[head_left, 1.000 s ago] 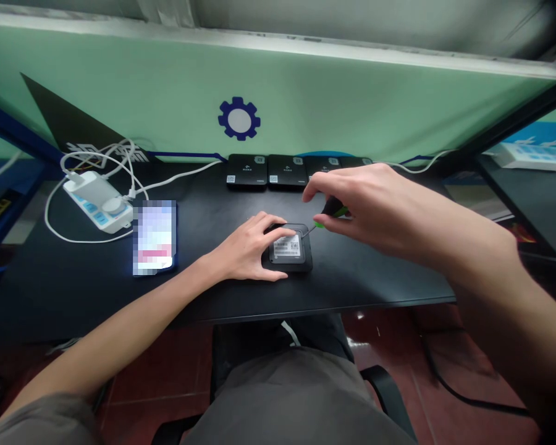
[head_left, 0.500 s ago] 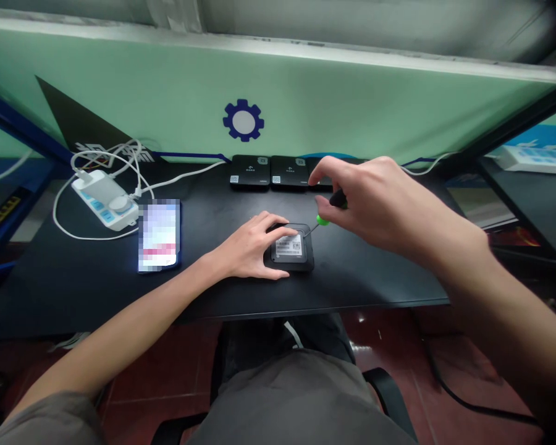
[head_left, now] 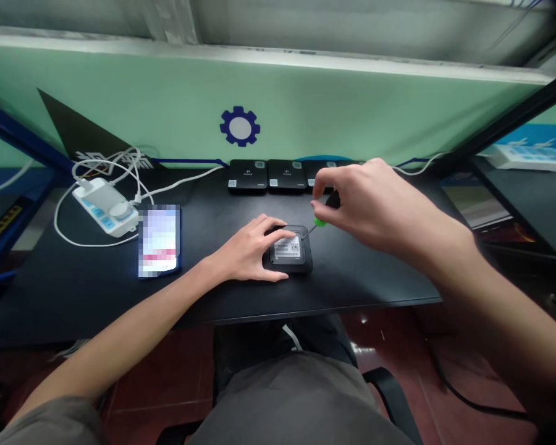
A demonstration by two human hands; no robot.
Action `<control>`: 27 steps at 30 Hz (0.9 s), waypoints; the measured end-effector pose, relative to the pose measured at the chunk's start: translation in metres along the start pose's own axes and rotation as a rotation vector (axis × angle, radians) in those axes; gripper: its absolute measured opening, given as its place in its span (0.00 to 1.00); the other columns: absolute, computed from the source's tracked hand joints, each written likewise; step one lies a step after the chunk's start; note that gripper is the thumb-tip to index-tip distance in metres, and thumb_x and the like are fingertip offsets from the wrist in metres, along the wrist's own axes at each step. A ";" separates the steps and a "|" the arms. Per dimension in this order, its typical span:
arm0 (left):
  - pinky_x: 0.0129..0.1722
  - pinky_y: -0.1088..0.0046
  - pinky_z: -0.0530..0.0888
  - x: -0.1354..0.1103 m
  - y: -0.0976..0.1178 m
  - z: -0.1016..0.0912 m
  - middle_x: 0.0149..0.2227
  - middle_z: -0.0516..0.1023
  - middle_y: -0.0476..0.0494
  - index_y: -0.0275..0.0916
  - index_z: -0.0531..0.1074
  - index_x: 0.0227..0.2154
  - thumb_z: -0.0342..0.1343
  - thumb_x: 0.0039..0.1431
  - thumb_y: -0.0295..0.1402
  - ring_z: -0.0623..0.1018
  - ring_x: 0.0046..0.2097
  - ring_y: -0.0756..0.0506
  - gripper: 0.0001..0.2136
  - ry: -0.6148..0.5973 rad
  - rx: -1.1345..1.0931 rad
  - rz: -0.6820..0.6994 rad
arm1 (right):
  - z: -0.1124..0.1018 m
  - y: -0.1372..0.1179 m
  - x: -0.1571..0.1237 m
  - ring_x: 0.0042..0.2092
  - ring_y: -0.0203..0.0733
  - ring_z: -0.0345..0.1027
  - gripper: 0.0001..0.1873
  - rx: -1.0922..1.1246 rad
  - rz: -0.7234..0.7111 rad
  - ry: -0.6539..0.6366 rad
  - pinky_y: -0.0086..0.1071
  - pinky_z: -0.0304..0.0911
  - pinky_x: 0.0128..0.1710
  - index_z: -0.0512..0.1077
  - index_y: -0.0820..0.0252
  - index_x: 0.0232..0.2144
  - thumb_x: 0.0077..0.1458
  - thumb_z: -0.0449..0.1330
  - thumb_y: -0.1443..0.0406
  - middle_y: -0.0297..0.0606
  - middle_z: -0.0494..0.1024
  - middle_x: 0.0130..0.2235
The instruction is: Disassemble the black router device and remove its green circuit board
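A small square black electronic box [head_left: 307, 254] lies on the desk with its white label [head_left: 285, 248] facing up. My left hand [head_left: 250, 250] braces it from the left: the index finger lies across the label's top, the thumb is along the near edge, and other fingers reach the far edge. In my right hand [head_left: 370, 201] is a screwdriver [head_left: 322, 220] with a black and green handle, pinched between thumb and fingers. Its thin shaft slants down to the box's upper right corner. Whether a screw sits under the tip is too small to tell.
Several similar black boxes [head_left: 248, 176] stand in a row along the green partition [head_left: 167, 105]. To the left lie a phone [head_left: 160, 241] with a lit, blurred screen and a white power strip [head_left: 105, 207] with tangled white cables. The desk's front edge [head_left: 328, 311] runs close to my body.
My right thumb and fingers have shifted slightly on the screwdriver handle. The tip stays at the same corner, and my left hand keeps its place on the box. The view has tilted slightly.
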State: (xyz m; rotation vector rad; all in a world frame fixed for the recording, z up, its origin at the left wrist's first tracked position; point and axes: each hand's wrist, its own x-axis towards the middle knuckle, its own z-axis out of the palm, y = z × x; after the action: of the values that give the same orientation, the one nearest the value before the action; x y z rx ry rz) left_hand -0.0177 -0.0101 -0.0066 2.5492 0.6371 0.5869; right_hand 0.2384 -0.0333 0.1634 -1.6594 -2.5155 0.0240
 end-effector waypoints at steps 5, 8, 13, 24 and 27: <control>0.70 0.39 0.76 0.000 -0.001 0.001 0.70 0.72 0.32 0.49 0.70 0.73 0.75 0.64 0.53 0.73 0.69 0.28 0.39 -0.006 0.003 -0.004 | -0.002 0.000 0.000 0.36 0.52 0.78 0.11 0.029 -0.016 -0.023 0.43 0.63 0.38 0.85 0.57 0.46 0.66 0.63 0.64 0.45 0.87 0.36; 0.70 0.38 0.76 0.000 -0.001 0.001 0.71 0.72 0.33 0.50 0.70 0.73 0.75 0.63 0.52 0.73 0.70 0.27 0.39 -0.006 -0.003 -0.008 | -0.003 0.001 0.000 0.37 0.52 0.79 0.11 0.047 -0.035 -0.020 0.43 0.65 0.39 0.84 0.55 0.47 0.67 0.64 0.63 0.43 0.86 0.36; 0.69 0.37 0.76 0.001 -0.001 0.000 0.70 0.72 0.32 0.51 0.70 0.73 0.75 0.63 0.52 0.73 0.69 0.27 0.39 -0.015 -0.006 -0.008 | -0.002 0.004 -0.001 0.39 0.53 0.80 0.13 0.051 -0.039 -0.025 0.43 0.65 0.40 0.84 0.55 0.50 0.67 0.63 0.62 0.44 0.87 0.38; 0.70 0.37 0.75 0.001 -0.002 0.000 0.72 0.71 0.33 0.52 0.69 0.74 0.75 0.63 0.53 0.73 0.69 0.26 0.40 -0.019 0.004 -0.011 | -0.003 0.001 -0.003 0.35 0.54 0.78 0.14 -0.049 -0.039 -0.028 0.44 0.60 0.37 0.84 0.57 0.48 0.76 0.61 0.56 0.46 0.84 0.35; 0.70 0.36 0.75 0.001 -0.002 0.000 0.72 0.71 0.34 0.52 0.68 0.75 0.75 0.63 0.53 0.73 0.69 0.27 0.41 -0.024 0.003 -0.015 | -0.001 0.004 -0.003 0.36 0.52 0.78 0.11 -0.021 -0.049 -0.028 0.43 0.59 0.37 0.84 0.55 0.48 0.74 0.62 0.59 0.44 0.85 0.35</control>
State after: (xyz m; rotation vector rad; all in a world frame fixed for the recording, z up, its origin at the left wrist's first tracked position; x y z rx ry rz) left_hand -0.0175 -0.0085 -0.0075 2.5481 0.6487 0.5501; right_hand 0.2432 -0.0342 0.1642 -1.6150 -2.5853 0.0168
